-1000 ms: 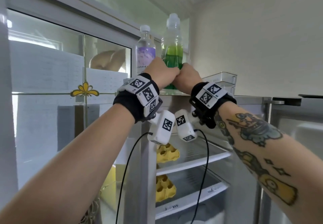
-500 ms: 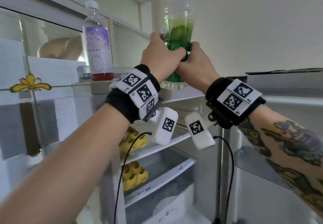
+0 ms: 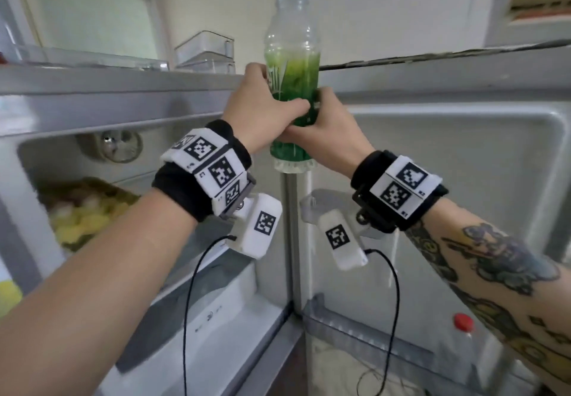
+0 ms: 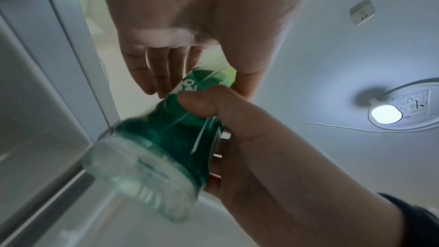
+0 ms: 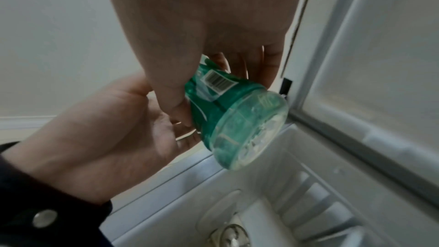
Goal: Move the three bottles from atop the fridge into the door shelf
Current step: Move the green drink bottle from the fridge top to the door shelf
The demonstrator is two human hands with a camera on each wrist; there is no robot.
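Note:
A clear bottle with a green label and green drink [image 3: 292, 83] stands upright in the air, just off the right end of the fridge top [image 3: 123, 82]. My left hand [image 3: 262, 108] grips its label from the left. My right hand [image 3: 324, 127] grips it from the right, a bit lower. The left wrist view shows the bottle's base [image 4: 142, 172] free of any surface, as does the right wrist view [image 5: 249, 134]. The open fridge door [image 3: 463, 179] is right behind the bottle, with a door shelf [image 3: 370, 334] low down. No other bottle on the fridge top is in view.
Clear plastic boxes [image 3: 205, 51] sit on the fridge top, left of the bottle. Yellow egg trays [image 3: 83, 213] lie on a shelf inside the fridge. A red cap [image 3: 462, 322] shows in the door shelf by my right forearm. Cables hang from both wrists.
Both hands have lifted the green bottle off the fridge top and carried it right, in front of the open door. The purple-labelled bottle has left the view.

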